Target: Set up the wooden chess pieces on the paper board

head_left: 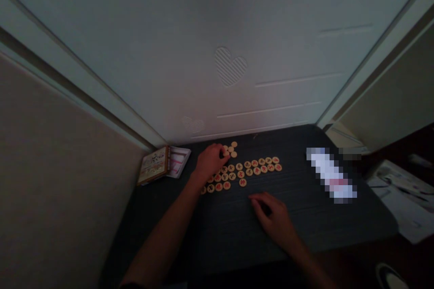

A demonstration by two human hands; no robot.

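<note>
- We seem to be arranging the round pieces [257,167] in rows, far middle of the table [322,226]
- Our left hand [210,161] curls over them; whether it pinches one, we cannot tell
- Our right hand [273,216] rests nearer, fingers apart, empty
- The next move needs a gentle pinch

Light: dim and cool, pale wall [271,31] brightest | Shadows: black table [305,221] swallows detail, faint shadow under right hand [276,219] | Edges: straight wall trim [84,86] bows outward, corners darken | Blur: soft grain overall, one pixelated patch [330,174]
</note>
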